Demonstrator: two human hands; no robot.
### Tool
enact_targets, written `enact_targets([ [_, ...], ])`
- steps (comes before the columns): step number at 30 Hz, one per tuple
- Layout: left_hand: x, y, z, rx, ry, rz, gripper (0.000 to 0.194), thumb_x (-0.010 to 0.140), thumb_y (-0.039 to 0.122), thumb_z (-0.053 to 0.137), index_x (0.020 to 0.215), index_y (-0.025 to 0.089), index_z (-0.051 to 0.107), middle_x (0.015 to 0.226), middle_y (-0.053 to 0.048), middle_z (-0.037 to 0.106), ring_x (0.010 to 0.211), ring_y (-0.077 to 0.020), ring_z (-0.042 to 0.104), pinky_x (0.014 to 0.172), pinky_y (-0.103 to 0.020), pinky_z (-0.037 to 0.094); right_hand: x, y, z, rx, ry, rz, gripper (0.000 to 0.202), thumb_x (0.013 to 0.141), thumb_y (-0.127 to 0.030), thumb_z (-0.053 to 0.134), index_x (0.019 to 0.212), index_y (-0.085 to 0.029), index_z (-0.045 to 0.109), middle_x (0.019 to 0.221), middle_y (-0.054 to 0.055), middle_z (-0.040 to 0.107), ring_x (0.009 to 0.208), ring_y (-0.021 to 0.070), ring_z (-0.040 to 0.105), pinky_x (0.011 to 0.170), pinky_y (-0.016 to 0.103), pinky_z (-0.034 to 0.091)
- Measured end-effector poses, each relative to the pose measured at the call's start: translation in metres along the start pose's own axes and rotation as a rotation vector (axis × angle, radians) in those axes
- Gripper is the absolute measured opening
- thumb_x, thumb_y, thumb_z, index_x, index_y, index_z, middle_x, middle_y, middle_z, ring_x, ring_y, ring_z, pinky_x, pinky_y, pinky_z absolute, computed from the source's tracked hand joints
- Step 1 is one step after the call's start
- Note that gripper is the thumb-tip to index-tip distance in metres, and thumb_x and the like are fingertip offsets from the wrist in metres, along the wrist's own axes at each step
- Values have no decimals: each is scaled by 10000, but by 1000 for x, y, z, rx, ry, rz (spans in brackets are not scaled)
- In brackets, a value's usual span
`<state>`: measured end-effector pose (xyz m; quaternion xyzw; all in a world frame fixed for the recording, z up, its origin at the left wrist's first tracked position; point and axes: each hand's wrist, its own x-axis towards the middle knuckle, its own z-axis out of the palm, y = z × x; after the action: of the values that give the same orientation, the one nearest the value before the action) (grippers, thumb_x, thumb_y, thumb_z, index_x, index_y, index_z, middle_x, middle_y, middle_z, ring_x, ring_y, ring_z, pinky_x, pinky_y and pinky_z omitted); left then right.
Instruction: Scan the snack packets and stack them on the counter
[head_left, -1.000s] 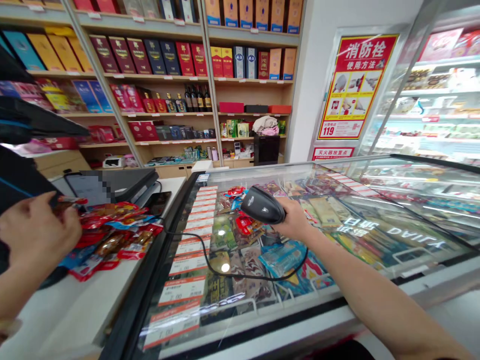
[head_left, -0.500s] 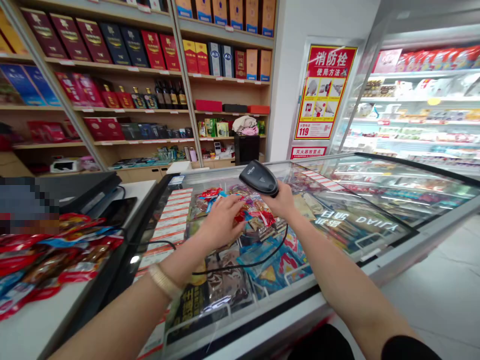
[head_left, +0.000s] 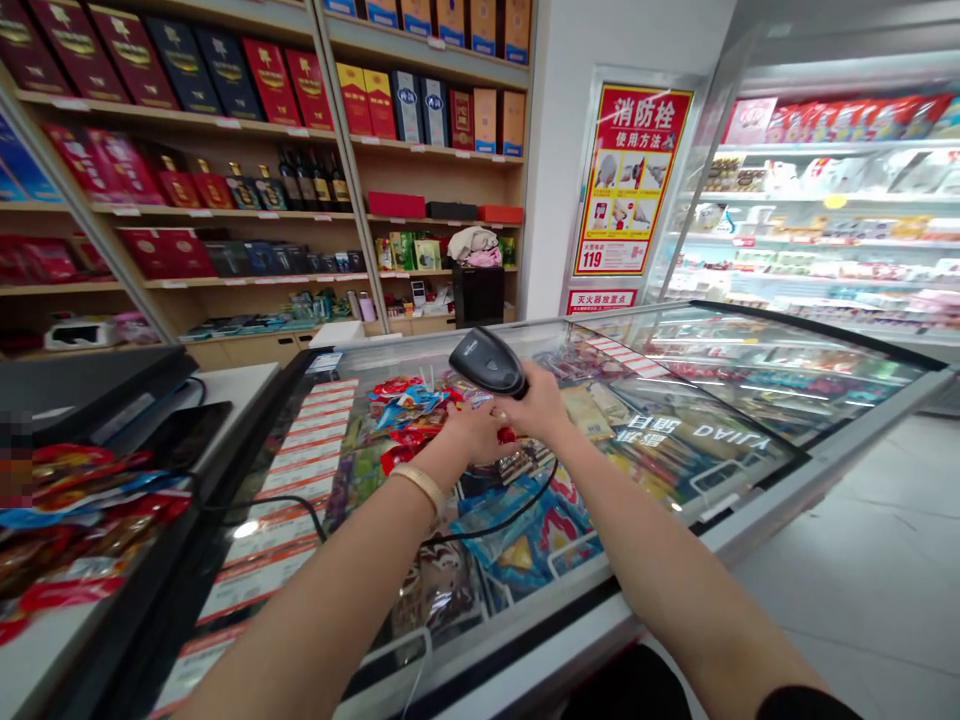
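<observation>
My right hand [head_left: 538, 410] is wrapped round the handle of a black barcode scanner [head_left: 489, 362], its head tilted to the left over the glass freezer top. Below the scanner, my left hand [head_left: 478, 432] reaches out with fingers spread, over small snack packets and close beside the right hand. Its fingertips are partly hidden, and I cannot tell whether they touch a packet. Red and blue snack packets [head_left: 409, 400] lie in a loose pile left of the hand. A black cable [head_left: 517, 522] loops below my hands across the glass.
The glass-topped freezer [head_left: 720, 540] holds packaged goods, with price labels [head_left: 307, 455] along its left side. A white counter [head_left: 247, 385] at left carries more snack packets [head_left: 97, 530] and a dark machine [head_left: 97, 390]. Shelves of boxes [head_left: 382, 110] stand behind.
My left hand has moved right, closer to my right hand and under the scanner, uncovering packets at its left. The scanner stays in my right hand. The view has turned slightly right.
</observation>
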<state>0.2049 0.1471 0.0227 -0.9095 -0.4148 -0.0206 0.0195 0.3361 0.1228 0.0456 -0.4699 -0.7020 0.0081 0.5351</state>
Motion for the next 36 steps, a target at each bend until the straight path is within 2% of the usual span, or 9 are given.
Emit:
enact_targets([
  [4, -32, -9, -5, 48, -31, -79, 581, 826, 646, 463, 1336, 386, 563, 1467, -146, 453, 1238, -473, 474, 912, -704, 381, -2, -3, 3, -25, -39, -19, 129, 680, -292, 623, 772, -203, 637, 715, 28, 671, 687, 205, 606, 623, 265, 443],
  [8, -71, -23, -7, 58, -13, -75, 560, 848, 592, 453, 1363, 388, 533, 1504, -137, 416, 1245, -458, 479, 912, -659, 403, -6, -8, 5, -44, -75, -57, 142, 696, -303, 630, 797, -203, 638, 746, 36, 683, 686, 207, 620, 624, 268, 441],
  [14, -126, -39, -10, 17, 172, -28, 415, 754, 263, 606, 1163, 294, 663, 1259, -83, 652, 1262, -358, 496, 1071, -640, 266, -13, -13, 11, -38, -162, -82, 187, 705, -312, 664, 862, -210, 656, 786, 39, 707, 720, 216, 647, 674, 286, 477],
  [17, -148, -45, -14, -47, 308, -16, 393, 706, 162, 599, 1077, 261, 678, 1153, -73, 703, 1187, -296, 562, 1085, -561, 302, -16, -13, 13, -32, -174, -93, 208, 708, -304, 664, 892, -207, 663, 807, 47, 716, 752, 228, 660, 698, 299, 491],
  [22, -173, -56, -22, -351, 531, -227, 227, 728, 349, 644, 916, 224, 667, 920, -62, 734, 873, -241, 670, 850, -411, 510, -17, -12, 16, -10, -165, -114, 192, 711, -316, 652, 864, -199, 660, 776, 54, 708, 706, 221, 646, 667, 295, 491],
  [25, -181, -61, -27, -600, 620, -426, 333, 745, 481, 622, 927, 203, 656, 843, -43, 729, 721, -209, 668, 687, -338, 539, -19, -12, 17, -2, -159, -121, 219, 710, -317, 636, 888, -193, 661, 790, 58, 708, 717, 222, 648, 677, 296, 492],
  [28, -185, -64, -30, -781, 685, -530, 417, 728, 539, 626, 956, 191, 669, 855, -40, 735, 711, -210, 672, 656, -321, 542, -21, -14, 17, -13, -155, -140, 274, 694, -298, 626, 943, -191, 661, 794, 58, 705, 721, 224, 648, 676, 297, 488],
  [31, -187, -69, -31, -802, 745, -574, 441, 692, 552, 660, 962, 204, 690, 898, -48, 744, 782, -232, 681, 708, -339, 550, -24, -18, 16, -2, -169, -211, 271, 707, -309, 625, 948, -189, 657, 806, 61, 703, 729, 217, 646, 696, 299, 490],
  [36, -193, -77, -36, -645, 818, -645, 449, 605, 513, 741, 931, 211, 673, 903, -51, 731, 798, -222, 669, 712, -315, 530, -27, -26, 15, 10, -232, -370, 229, 749, -351, 633, 904, -183, 642, 836, 86, 696, 768, 220, 646, 730, 314, 493],
])
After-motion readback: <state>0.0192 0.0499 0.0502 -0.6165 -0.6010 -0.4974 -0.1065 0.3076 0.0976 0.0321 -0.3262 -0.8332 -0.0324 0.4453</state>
